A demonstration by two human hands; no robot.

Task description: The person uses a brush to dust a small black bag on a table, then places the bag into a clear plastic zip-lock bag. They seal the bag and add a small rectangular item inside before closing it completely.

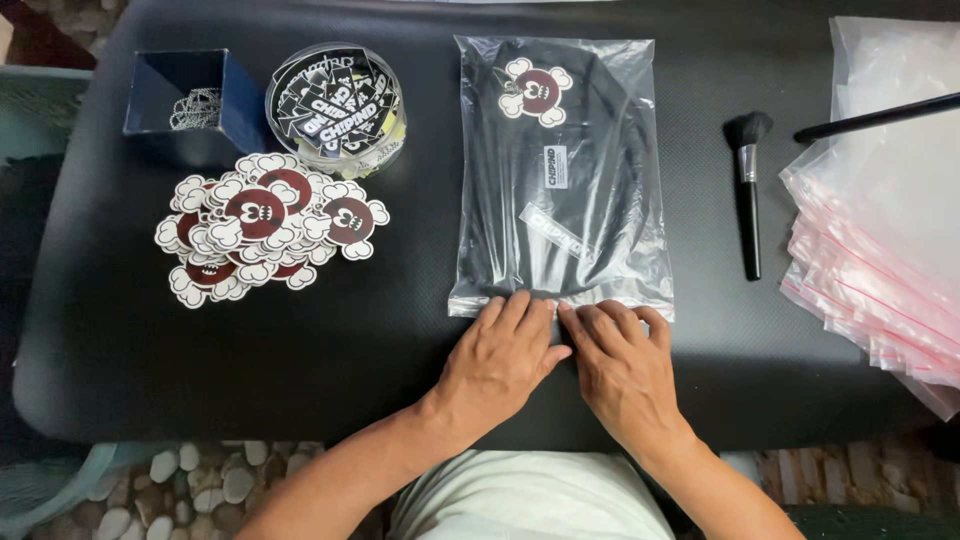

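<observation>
Your left hand (497, 360) and right hand (620, 362) lie side by side, grip flat, fingers pressed on the near edge of the bag (560, 180); nothing is pinched. The dark thing inside the bag is hard to make out through glare. Beyond and left of your grip, a round tub (335, 105) holds stickers, a blue box (190, 105) holds a chain, and loose stickers (260, 225) are heaped. Right, a brush (748, 190) lies beside stacked bags (880, 230), cut off by the frame.
</observation>
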